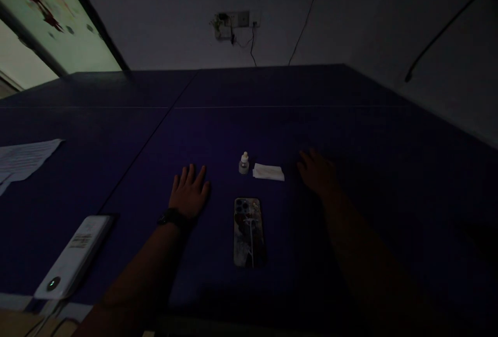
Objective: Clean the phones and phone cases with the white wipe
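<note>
My left hand [189, 191] lies flat on the dark blue table with its fingers spread, a black watch [174, 217] on the wrist. My right hand [317, 171] rests on the table too, fingers apart and dim in shadow, holding nothing. Between the hands stands a small clear dropper bottle [244, 163] with a white cap, upright. Just right of the bottle is a folded white tissue [268, 172], nearer to my right hand but apart from it. Closer to me lies a smartphone [249, 233], back side up, with its cameras at the far end and a patterned case.
A white power bank [73, 256] with a lit display and cables sits at the front left of the table [218, 129]. Printed paper sheets [27, 160] lie at the far left. Beyond the table, a wall carries sockets [235, 19] with plugs and cables.
</note>
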Motion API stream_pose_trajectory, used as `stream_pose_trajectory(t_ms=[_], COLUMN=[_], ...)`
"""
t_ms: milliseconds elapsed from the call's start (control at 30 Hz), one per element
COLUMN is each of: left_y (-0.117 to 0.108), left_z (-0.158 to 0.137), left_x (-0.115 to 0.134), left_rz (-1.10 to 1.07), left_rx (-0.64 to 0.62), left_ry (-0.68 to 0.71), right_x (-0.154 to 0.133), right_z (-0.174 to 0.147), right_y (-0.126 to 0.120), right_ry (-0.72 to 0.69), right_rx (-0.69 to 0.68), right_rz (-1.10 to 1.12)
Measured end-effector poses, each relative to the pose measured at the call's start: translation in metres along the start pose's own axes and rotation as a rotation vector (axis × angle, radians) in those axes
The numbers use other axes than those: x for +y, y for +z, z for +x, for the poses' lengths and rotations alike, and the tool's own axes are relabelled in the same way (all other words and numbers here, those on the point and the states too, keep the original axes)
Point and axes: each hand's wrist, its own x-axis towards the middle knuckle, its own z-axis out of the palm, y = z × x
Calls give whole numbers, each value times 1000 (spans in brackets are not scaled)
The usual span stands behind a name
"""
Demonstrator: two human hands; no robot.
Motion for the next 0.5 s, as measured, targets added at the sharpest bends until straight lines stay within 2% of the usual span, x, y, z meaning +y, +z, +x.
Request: stream_pose_trajectory(t_ms=[167,300,500], left_y=[-2,-4,-4], left_z=[13,42,78], left_x=[-7,-15,-18], left_rz=[20,19,-7], left_rx=[-50,-71,-81], left_ry=[62,151,196], right_x=[-5,-4,-6], right_z=[3,4,3], right_y=[0,1,0], right_ry=[39,42,43], right_rx=[-52,-55,-46], right_rz=[7,14,13])
